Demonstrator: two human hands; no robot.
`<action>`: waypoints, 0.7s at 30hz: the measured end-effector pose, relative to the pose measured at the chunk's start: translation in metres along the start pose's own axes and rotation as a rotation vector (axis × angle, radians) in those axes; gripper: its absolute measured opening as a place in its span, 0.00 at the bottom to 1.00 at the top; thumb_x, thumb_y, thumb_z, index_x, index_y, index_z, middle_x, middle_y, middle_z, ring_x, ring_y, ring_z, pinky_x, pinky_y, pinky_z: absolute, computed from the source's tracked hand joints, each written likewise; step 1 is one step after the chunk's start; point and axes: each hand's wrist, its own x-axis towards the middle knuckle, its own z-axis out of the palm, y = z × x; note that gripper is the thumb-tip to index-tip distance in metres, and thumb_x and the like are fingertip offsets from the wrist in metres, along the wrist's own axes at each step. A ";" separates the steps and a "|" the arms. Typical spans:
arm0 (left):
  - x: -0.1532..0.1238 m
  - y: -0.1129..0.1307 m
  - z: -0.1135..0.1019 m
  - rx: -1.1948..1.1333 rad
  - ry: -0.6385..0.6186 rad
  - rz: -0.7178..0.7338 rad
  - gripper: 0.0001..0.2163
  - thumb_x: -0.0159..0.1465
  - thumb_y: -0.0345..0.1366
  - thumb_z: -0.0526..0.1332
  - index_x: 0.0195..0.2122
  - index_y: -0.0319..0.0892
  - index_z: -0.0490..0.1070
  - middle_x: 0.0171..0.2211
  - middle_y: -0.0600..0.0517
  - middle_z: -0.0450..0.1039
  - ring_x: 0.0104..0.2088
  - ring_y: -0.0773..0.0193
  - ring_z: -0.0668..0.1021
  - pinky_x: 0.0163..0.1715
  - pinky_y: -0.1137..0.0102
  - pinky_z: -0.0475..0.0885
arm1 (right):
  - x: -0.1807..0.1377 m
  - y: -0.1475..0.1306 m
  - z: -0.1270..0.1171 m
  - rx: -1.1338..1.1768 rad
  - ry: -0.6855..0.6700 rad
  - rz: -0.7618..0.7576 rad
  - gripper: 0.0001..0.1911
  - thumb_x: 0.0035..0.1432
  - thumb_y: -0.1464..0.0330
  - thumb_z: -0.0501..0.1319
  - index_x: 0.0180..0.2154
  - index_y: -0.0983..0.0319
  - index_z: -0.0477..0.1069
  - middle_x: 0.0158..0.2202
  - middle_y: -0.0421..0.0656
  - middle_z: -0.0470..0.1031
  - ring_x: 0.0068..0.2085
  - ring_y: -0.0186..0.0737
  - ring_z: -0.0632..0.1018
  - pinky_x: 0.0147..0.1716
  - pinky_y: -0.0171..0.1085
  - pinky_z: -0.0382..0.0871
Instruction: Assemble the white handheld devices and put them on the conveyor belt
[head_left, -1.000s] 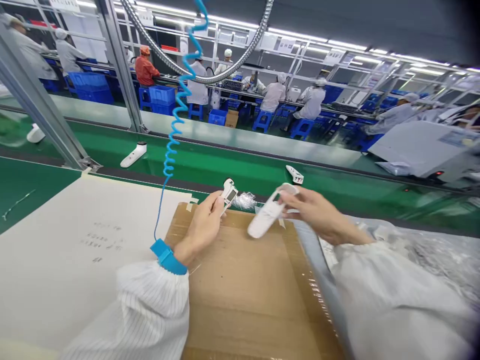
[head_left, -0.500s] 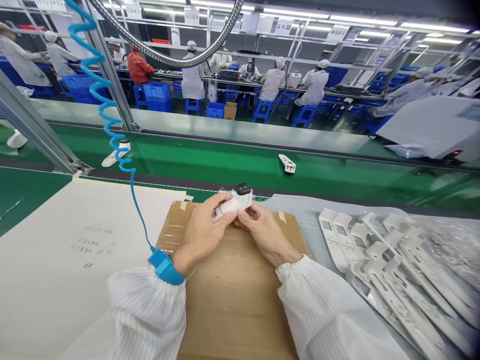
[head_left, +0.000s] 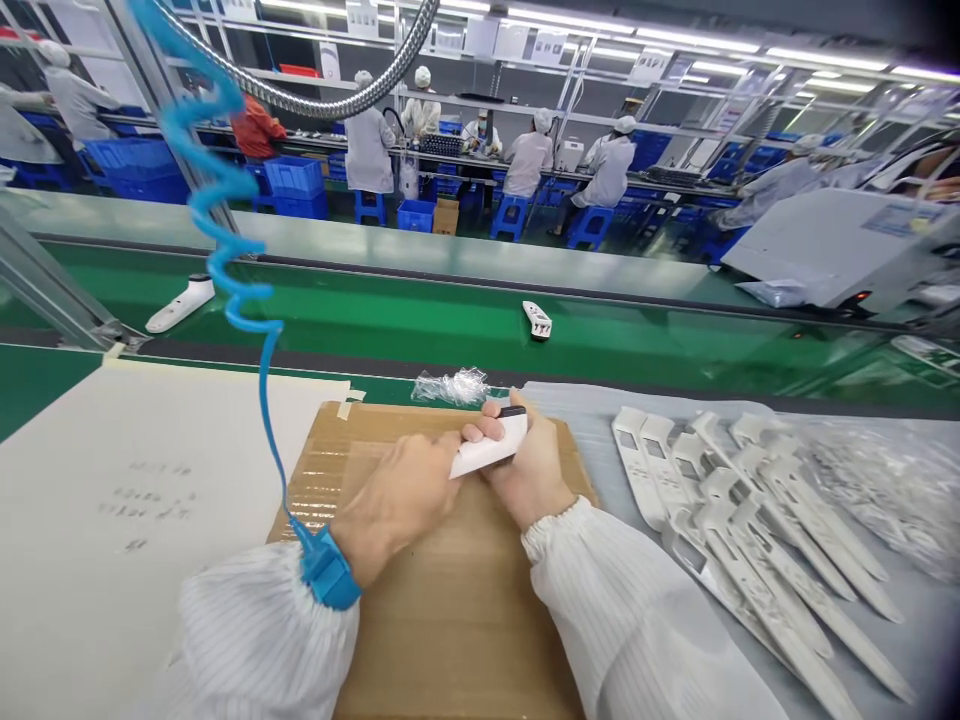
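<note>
Above a brown cardboard sheet [head_left: 465, 620], both my hands hold a white handheld device [head_left: 493, 450] with a black end. My right hand [head_left: 536, 475] wraps around the wider end, its fingertips over the top beside the black part. Closed at the narrow end is my left hand [head_left: 401, 495], whose fingers hide that end of the device. A blue wrist strap [head_left: 330, 570] with a coiled blue cord [head_left: 232, 255] circles my left wrist. Just beyond my hands lies crumpled clear plastic [head_left: 454, 386].
White plastic housings [head_left: 720, 510] lie on grey foam at the right, near a heap of clear bags [head_left: 877, 490]. Across the green conveyor [head_left: 390, 325] sit two more white devices, one left [head_left: 180, 305], one centre [head_left: 537, 320]. Paper [head_left: 172, 440] covers the left side.
The device has turned between my hands, and its outer side now faces me. My right hand has shifted to wrap its black end. The devices on the conveyor appear farther left.
</note>
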 end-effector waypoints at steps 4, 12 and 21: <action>0.005 -0.018 -0.009 -0.115 0.186 -0.030 0.16 0.64 0.44 0.62 0.51 0.47 0.72 0.41 0.47 0.79 0.41 0.49 0.79 0.38 0.62 0.71 | -0.004 0.001 0.003 -0.109 -0.302 0.034 0.19 0.65 0.52 0.56 0.34 0.61 0.72 0.33 0.42 0.75 0.41 0.41 0.78 0.47 0.42 0.73; 0.000 -0.009 -0.003 -0.345 0.381 0.156 0.23 0.67 0.46 0.60 0.62 0.52 0.61 0.59 0.52 0.68 0.57 0.55 0.71 0.56 0.60 0.66 | -0.003 0.017 0.002 -0.228 -0.310 -0.104 0.21 0.61 0.49 0.60 0.41 0.60 0.74 0.46 0.45 0.77 0.55 0.44 0.74 0.56 0.44 0.69; 0.003 -0.002 0.008 -0.056 0.535 0.229 0.18 0.73 0.43 0.49 0.59 0.42 0.65 0.55 0.46 0.70 0.51 0.52 0.74 0.49 0.57 0.70 | -0.008 0.023 0.004 -0.163 -0.326 -0.080 0.14 0.59 0.57 0.66 0.39 0.60 0.74 0.47 0.45 0.78 0.57 0.45 0.72 0.59 0.46 0.68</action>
